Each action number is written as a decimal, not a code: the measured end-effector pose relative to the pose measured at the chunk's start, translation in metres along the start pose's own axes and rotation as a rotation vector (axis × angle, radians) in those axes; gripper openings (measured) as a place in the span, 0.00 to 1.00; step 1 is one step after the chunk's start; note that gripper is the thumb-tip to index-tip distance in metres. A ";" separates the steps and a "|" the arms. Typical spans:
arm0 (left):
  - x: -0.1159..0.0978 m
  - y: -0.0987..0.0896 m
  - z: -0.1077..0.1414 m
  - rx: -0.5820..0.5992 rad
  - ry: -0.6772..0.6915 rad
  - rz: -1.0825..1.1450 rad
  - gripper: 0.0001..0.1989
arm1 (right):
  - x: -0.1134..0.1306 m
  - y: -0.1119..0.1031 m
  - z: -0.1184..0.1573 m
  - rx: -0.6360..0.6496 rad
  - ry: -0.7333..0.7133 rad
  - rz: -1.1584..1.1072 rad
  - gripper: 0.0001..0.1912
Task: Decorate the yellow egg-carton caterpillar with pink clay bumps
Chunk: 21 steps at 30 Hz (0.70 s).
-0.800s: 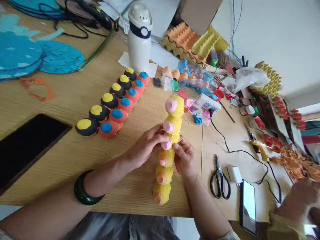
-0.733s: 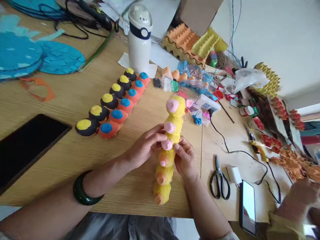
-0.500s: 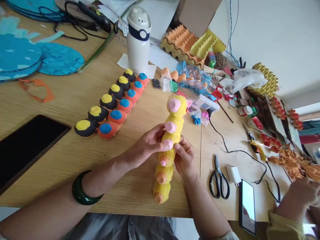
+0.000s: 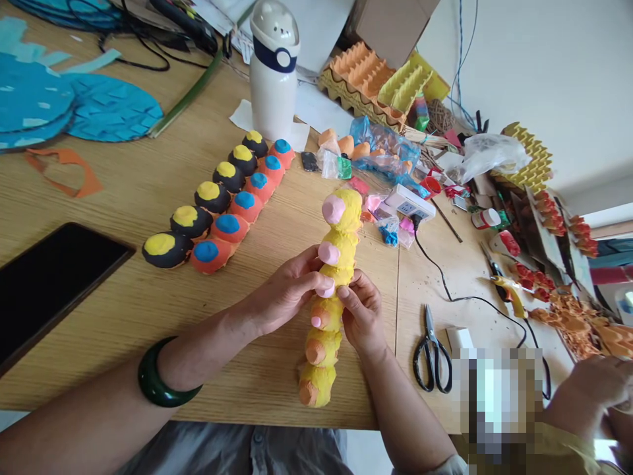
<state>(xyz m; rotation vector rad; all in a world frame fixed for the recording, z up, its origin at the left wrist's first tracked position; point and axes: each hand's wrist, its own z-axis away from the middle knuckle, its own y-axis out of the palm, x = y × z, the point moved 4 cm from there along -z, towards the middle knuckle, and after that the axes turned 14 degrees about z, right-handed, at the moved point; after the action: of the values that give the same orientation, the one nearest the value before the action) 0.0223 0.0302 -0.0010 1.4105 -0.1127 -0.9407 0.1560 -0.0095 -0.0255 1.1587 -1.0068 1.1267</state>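
Observation:
A bumpy yellow strip (image 4: 326,336) stands out near the table's front edge, held between both hands. Its upper bumps have pink caps; the lowest ones show orange tips. My left hand (image 4: 291,290) grips the strip's left side, thumb on the third pink cap (image 4: 325,287). From the right, my right hand (image 4: 363,307) pinches the strip at about the same height, its far fingers partly hidden behind. Left of the strip lie a black strip with yellow caps (image 4: 190,220) and an orange-red strip with blue caps (image 4: 237,224), side by side.
A white bottle (image 4: 273,86) stands behind the strips. Black-handled scissors (image 4: 431,353) lie at right, near a power strip (image 4: 403,199) with its cord. A dark tablet (image 4: 54,284) is at left. Another person's hand (image 4: 588,389) shows at the right edge.
The yellow strip has shifted and turned slightly to the left in both hands, its pink caps now facing more leftward. The grip looks much the same. A pixelated patch now covers the phone.

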 end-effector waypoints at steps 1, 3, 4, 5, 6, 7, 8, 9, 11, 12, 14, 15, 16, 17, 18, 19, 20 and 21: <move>0.000 0.000 0.000 -0.003 -0.002 -0.005 0.12 | 0.000 0.000 0.000 0.003 0.001 -0.001 0.12; 0.000 -0.001 0.000 -0.013 -0.008 -0.019 0.12 | 0.001 0.000 0.000 0.003 0.007 -0.004 0.13; 0.001 -0.002 0.000 -0.018 -0.013 -0.024 0.12 | 0.001 0.001 -0.001 0.000 0.010 -0.005 0.13; 0.001 -0.002 0.000 -0.024 -0.018 -0.025 0.12 | 0.002 0.001 -0.001 -0.005 0.016 -0.008 0.14; 0.000 -0.003 0.000 -0.029 -0.023 -0.020 0.12 | 0.003 0.001 -0.001 -0.009 0.024 -0.014 0.14; 0.000 -0.003 0.000 -0.031 -0.030 -0.013 0.12 | 0.004 0.001 -0.001 -0.015 0.029 -0.023 0.14; 0.000 -0.003 0.000 -0.030 -0.036 -0.005 0.11 | 0.004 0.001 -0.002 -0.022 0.034 -0.034 0.15; 0.000 -0.004 0.000 -0.027 -0.041 0.000 0.12 | 0.005 0.001 -0.002 -0.025 0.040 -0.043 0.15; -0.001 -0.005 0.000 -0.020 -0.042 0.000 0.12 | 0.005 0.002 -0.002 -0.022 0.049 -0.056 0.15; -0.001 -0.005 0.001 -0.020 -0.039 -0.007 0.12 | 0.004 0.002 -0.002 -0.016 0.051 -0.058 0.15; -0.001 -0.007 0.001 -0.026 -0.034 -0.023 0.12 | 0.003 0.002 -0.002 -0.003 0.050 -0.060 0.15; -0.001 -0.007 0.000 -0.029 -0.033 -0.031 0.12 | 0.003 0.002 -0.002 0.002 0.046 -0.059 0.15; -0.001 -0.008 0.000 -0.035 -0.030 -0.040 0.11 | 0.003 0.002 -0.002 0.006 0.042 -0.058 0.14; -0.001 -0.008 0.000 -0.044 -0.023 -0.050 0.09 | 0.002 0.002 -0.002 0.010 0.039 -0.056 0.14; -0.001 -0.009 0.000 -0.057 -0.014 -0.062 0.08 | 0.002 0.003 -0.002 0.013 0.038 -0.052 0.15; -0.001 -0.009 0.000 -0.073 -0.005 -0.074 0.07 | 0.002 0.003 -0.002 0.016 0.038 -0.045 0.15; -0.001 -0.010 -0.001 -0.088 0.000 -0.085 0.08 | 0.002 0.003 -0.002 0.018 0.039 -0.036 0.15; 0.000 -0.011 -0.001 -0.099 0.001 -0.092 0.08 | 0.001 0.003 -0.002 0.016 0.041 -0.027 0.16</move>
<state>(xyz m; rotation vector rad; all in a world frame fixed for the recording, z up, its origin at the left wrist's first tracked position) 0.0174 0.0321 -0.0105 1.3338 -0.0005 -1.0083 0.1534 -0.0073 -0.0239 1.1544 -0.9490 1.1348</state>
